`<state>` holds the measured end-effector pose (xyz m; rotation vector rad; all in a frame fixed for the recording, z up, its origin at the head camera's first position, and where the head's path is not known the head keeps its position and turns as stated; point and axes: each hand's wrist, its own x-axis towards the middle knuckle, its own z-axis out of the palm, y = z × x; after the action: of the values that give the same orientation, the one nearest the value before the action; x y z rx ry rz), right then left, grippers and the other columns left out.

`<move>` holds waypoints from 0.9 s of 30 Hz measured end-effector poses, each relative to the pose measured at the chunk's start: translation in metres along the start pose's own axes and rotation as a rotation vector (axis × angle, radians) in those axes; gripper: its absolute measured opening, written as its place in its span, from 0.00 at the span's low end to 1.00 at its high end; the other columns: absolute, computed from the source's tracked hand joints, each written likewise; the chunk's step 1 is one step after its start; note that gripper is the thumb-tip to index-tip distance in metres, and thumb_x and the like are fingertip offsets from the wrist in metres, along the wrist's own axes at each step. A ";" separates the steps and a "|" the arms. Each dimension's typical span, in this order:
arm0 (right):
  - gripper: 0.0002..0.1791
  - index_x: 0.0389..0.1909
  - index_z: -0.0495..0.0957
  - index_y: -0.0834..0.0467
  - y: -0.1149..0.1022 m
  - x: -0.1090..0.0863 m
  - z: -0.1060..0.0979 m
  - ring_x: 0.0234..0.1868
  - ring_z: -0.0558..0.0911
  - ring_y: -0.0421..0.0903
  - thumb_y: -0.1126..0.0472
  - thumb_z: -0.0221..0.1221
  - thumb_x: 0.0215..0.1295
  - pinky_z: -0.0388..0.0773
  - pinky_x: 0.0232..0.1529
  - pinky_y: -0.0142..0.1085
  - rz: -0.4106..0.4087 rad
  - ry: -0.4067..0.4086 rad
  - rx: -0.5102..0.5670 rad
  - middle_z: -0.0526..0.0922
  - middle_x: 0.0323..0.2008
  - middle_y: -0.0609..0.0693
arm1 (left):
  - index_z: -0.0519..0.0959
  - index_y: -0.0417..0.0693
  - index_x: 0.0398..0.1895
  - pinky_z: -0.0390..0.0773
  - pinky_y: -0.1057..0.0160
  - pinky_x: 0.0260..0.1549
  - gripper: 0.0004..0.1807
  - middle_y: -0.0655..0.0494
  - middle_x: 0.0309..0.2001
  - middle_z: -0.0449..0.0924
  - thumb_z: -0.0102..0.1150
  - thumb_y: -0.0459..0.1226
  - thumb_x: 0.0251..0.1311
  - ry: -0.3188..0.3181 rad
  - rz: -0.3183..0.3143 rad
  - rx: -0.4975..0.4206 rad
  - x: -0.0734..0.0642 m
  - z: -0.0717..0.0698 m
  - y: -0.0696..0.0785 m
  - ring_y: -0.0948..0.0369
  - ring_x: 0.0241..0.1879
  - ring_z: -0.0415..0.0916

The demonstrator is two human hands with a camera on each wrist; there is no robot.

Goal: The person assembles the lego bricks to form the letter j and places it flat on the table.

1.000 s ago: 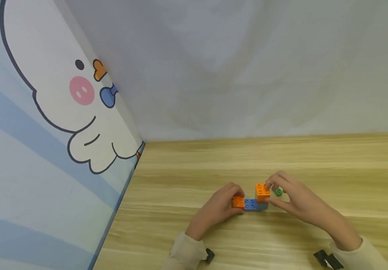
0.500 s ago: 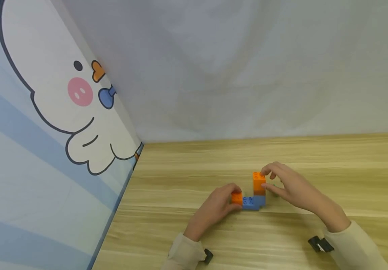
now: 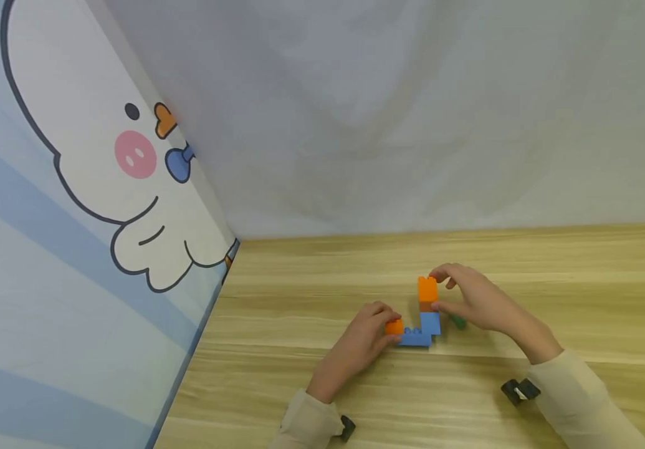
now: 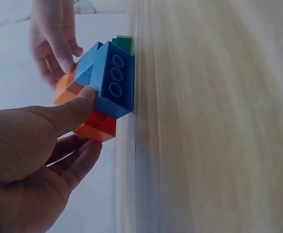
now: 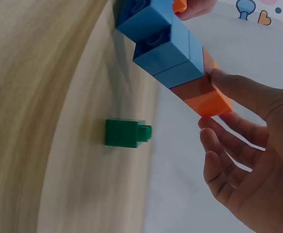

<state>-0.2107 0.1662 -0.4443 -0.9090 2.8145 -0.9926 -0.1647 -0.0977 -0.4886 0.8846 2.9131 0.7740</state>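
A joined build of toy building bricks lies between the two hands. Its base is a long blue brick (image 3: 414, 340), with a single orange brick (image 3: 394, 327) on the left end. At the right end rise smaller blue bricks (image 3: 430, 323), topped by an orange stack (image 3: 427, 290). The left hand (image 3: 356, 343) pinches the left end, its thumb on blue and its fingers against orange in the left wrist view. There the underside of the long blue brick shows, so the build is tilted. The right hand (image 3: 479, 299) holds the orange stack between thumb and fingers.
A small green brick (image 5: 122, 133) lies loose on the wooden table (image 3: 322, 274), by the right hand. Behind the table hangs a pale grey cloth (image 3: 412, 125). A panel with a cartoon animal (image 3: 103, 156) stands along the left side.
The build has tipped back, away from the person; its studs, seen from above before, now show edge-on. The right hand has moved away from the person and slightly left with the orange stack.
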 end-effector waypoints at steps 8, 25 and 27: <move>0.28 0.61 0.74 0.65 0.016 0.007 0.006 0.50 0.83 0.56 0.54 0.68 0.67 0.82 0.49 0.51 0.096 -0.092 0.067 0.82 0.53 0.61 | 0.80 0.47 0.59 0.78 0.67 0.54 0.18 0.56 0.54 0.82 0.60 0.45 0.71 -0.006 -0.033 -0.097 0.002 0.003 -0.001 0.62 0.51 0.78; 0.26 0.60 0.75 0.69 0.027 0.009 0.015 0.50 0.84 0.56 0.53 0.62 0.73 0.82 0.52 0.53 0.108 -0.152 0.083 0.85 0.51 0.63 | 0.81 0.47 0.60 0.79 0.69 0.53 0.19 0.54 0.52 0.84 0.57 0.46 0.73 -0.085 -0.117 -0.201 0.002 0.001 -0.006 0.64 0.49 0.79; 0.23 0.58 0.76 0.69 0.027 0.005 0.014 0.49 0.85 0.56 0.54 0.60 0.74 0.82 0.51 0.53 0.111 -0.129 0.072 0.85 0.50 0.62 | 0.81 0.47 0.60 0.80 0.69 0.53 0.19 0.54 0.53 0.83 0.57 0.46 0.73 -0.095 -0.118 -0.213 0.002 0.000 -0.006 0.64 0.50 0.80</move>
<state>-0.2258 0.1727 -0.4699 -0.7702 2.6718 -0.9769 -0.1697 -0.1011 -0.4907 0.7028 2.7077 0.9811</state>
